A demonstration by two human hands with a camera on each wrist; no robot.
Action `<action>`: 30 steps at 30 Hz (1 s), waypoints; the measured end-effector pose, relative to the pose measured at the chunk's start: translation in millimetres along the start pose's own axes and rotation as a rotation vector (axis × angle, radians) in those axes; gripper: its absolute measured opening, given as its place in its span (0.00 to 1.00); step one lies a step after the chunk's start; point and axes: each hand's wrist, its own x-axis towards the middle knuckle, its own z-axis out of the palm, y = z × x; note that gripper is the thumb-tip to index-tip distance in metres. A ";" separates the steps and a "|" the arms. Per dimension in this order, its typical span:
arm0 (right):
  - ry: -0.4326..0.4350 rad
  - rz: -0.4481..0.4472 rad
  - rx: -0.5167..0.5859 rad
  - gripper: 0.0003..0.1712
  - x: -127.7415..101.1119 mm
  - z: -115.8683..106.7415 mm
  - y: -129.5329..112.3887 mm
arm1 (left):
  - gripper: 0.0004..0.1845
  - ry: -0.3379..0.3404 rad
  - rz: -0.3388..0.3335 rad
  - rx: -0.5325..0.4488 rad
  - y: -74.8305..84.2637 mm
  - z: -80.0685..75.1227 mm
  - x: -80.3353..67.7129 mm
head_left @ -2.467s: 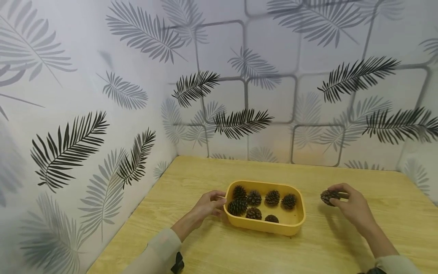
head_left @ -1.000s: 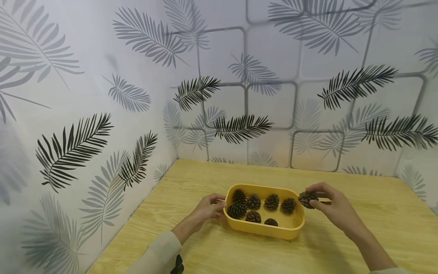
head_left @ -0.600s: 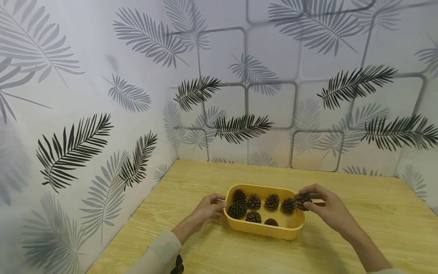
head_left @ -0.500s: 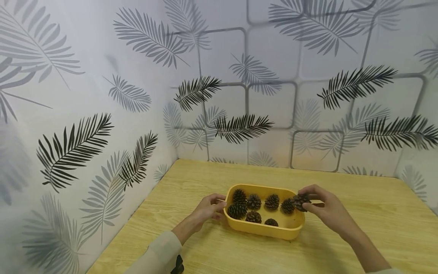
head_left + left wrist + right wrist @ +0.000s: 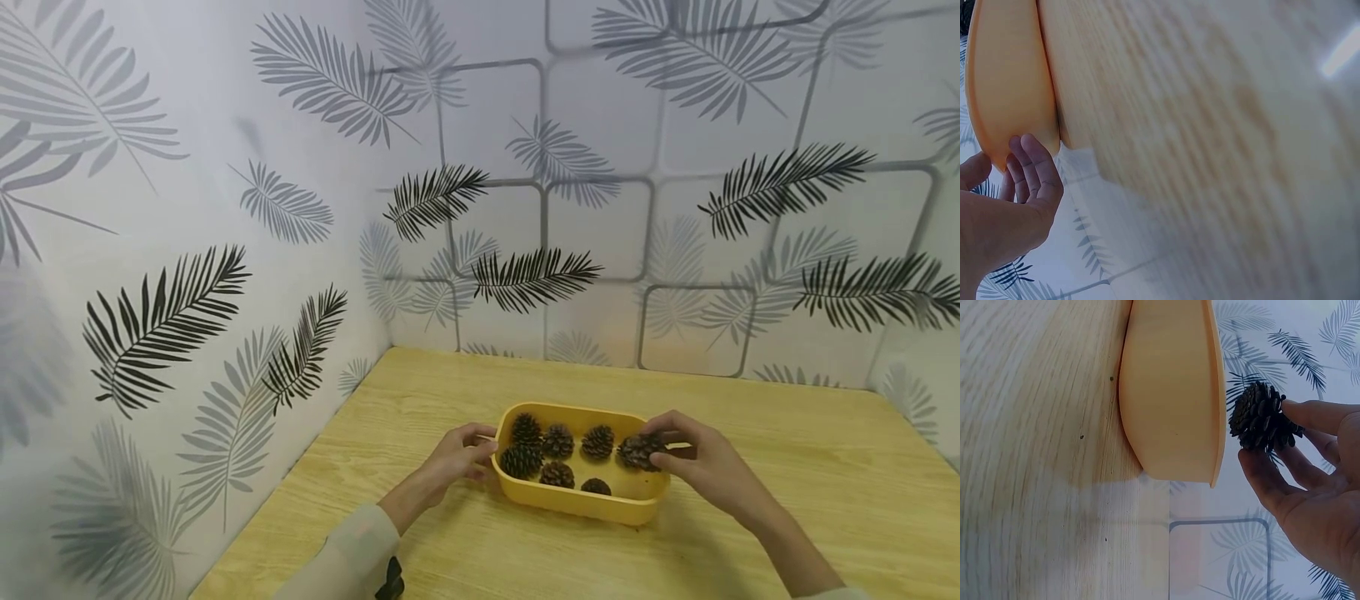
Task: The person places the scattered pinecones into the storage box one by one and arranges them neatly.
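Fingers [image 5: 1310,414] and thumb of the right hand [image 5: 701,467] pinch a pine cone [image 5: 1262,418] above the right end of the yellow tray [image 5: 577,502].
The left hand [image 5: 453,454] grips the tray's left rim with curled fingers; six loose cones [image 5: 558,440] lie inside the tray, which rests on the wooden table [image 5: 825,467].

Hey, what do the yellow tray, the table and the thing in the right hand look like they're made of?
Yellow tray: probably plastic, smooth matte walls, rounded moulded rim. Table: light wood or wood-look laminate, grain lines visible. Pine cone pinched in the right hand: natural, dark brown, woody open scales.
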 end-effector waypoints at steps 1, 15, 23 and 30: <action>-0.004 -0.001 0.001 0.16 0.3 0.7 0.2 | 0.21 0.001 -0.001 0.000 0.5 0.1 -0.2; -0.028 -0.057 -0.117 0.18 3.8 13.8 5.1 | 0.21 0.000 -0.002 0.000 0.9 -0.8 -1.5; -0.059 -0.044 -0.138 0.18 5.0 18.7 5.6 | 0.21 -0.005 0.001 0.002 0.2 -0.9 -0.8; -0.097 -0.046 -0.184 0.17 3.8 20.8 4.8 | 0.22 -0.014 0.006 -0.001 1.2 -1.6 -1.6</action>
